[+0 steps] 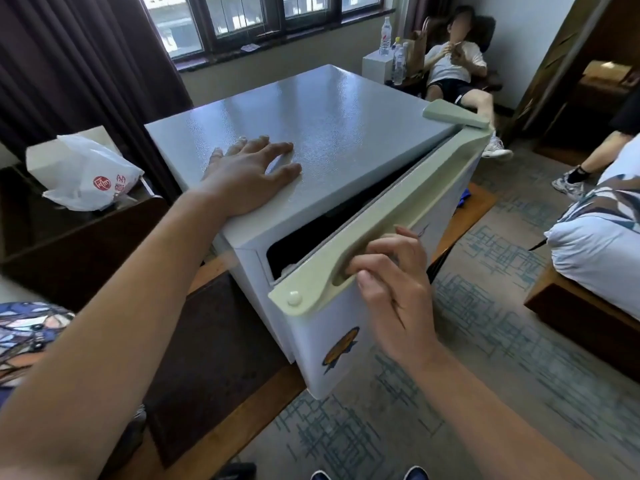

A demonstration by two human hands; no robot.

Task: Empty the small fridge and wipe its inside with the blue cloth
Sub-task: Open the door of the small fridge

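Resting flat, left hand [249,178] atop one fridge [322,133]; right hand [391,278] grip curled in door handle [363,237], door ajar.

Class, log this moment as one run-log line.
left hand flat on fridge top | right hand fingers in door handle | door ajar

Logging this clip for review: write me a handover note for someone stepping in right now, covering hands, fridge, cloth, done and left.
Left hand: open, flat on the fridge top, steadying it.
Right hand: fingers hooked into the door handle recess.
Door: ajar, hinged at the far side; the inside is dark, contents cannot be seen.
Blue cloth: perhaps the blue scrap on the floor beyond the door; not certain.
Done: door cracked open.
Left: open fully, empty the fridge, fetch the cloth, wipe inside.
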